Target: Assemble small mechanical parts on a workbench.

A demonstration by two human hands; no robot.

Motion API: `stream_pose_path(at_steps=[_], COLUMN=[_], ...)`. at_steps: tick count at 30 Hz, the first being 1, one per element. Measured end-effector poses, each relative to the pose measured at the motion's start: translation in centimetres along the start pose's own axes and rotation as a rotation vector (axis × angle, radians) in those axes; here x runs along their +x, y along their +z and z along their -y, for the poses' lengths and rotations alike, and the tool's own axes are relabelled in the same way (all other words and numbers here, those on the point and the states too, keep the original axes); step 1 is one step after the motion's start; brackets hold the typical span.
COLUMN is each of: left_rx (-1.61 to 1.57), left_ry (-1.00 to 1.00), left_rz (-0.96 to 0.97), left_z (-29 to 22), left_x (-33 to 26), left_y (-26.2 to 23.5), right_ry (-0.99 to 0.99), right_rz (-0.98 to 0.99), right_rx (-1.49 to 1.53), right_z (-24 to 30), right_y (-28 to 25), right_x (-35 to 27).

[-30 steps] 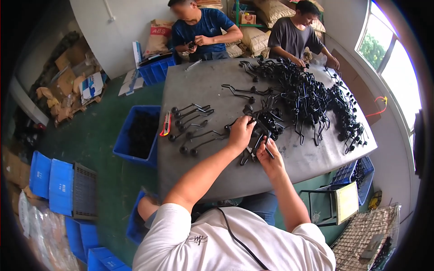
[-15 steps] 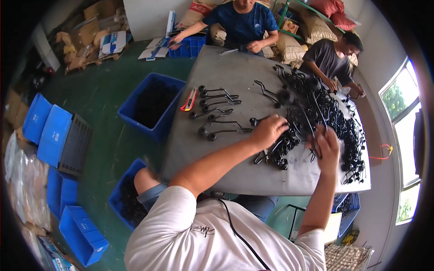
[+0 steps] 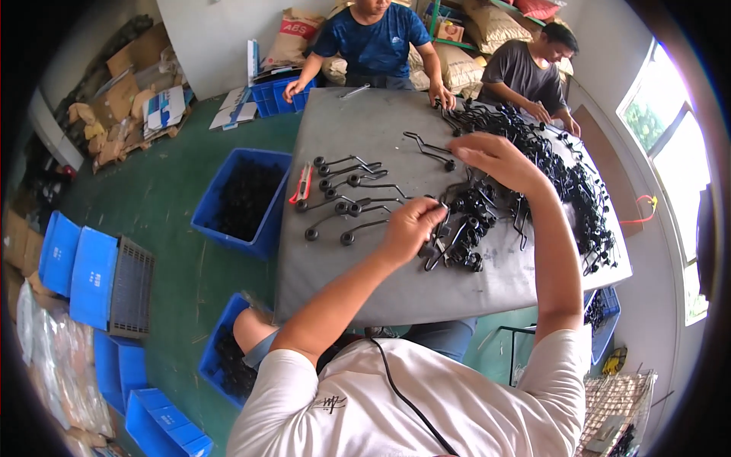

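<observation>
My left hand point(image 3: 415, 228) is closed in a pinch above the near middle of the table; what its fingers hold is mostly hidden. Farther off, my right hand point(image 3: 501, 161) stretches leftward with its fingers extended, the tips beside a bent black rod point(image 3: 430, 148) with a round end. Between and below the hands lies a tangle of black bent rods with round ends point(image 3: 472, 217). To the left of my left hand, several similar rods point(image 3: 358, 179) are laid out in a loose row, near a red box cutter point(image 3: 304, 183).
A larger heap of black parts point(image 3: 560, 164) covers the table's right side. Two co-workers point(image 3: 371, 42) point(image 3: 529, 72) stand or sit at the far edge. A blue bin of black parts point(image 3: 255, 194) stands left of the grey table point(image 3: 327, 282); another blue bin point(image 3: 228, 343) is by my leg.
My right hand has moved away from me and leftward from the heap; the long rod seen at it before no longer shows there. My left hand has shifted slightly left. The view has shifted too.
</observation>
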State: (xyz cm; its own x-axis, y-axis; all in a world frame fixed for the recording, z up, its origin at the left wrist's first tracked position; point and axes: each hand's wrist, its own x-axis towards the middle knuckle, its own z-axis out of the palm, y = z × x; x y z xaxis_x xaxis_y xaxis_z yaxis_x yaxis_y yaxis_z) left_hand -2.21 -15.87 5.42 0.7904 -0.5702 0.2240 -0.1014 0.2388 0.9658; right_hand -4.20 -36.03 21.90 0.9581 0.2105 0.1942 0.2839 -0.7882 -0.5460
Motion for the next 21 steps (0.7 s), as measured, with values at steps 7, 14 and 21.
stream_pose_path(at_steps=[7,14,21], left_rx=[0.727,0.976,0.480], left_ry=[0.512,0.667,0.502], left_rz=[0.072,0.119,0.078], left_z=[-2.2,-3.8,-5.6], left_x=[2.4,1.7,1.2], left_y=[-3.0,-1.8,-3.0], right_ry=[0.155,0.402,0.540], right_rz=[-0.118,-0.162,-0.477], right_rx=[0.510,0.462,0.362], right_z=[-1.3,-5.2,-9.0], right_y=[4.1,9.4,9.2], right_x=[-2.9,-2.1,-2.2])
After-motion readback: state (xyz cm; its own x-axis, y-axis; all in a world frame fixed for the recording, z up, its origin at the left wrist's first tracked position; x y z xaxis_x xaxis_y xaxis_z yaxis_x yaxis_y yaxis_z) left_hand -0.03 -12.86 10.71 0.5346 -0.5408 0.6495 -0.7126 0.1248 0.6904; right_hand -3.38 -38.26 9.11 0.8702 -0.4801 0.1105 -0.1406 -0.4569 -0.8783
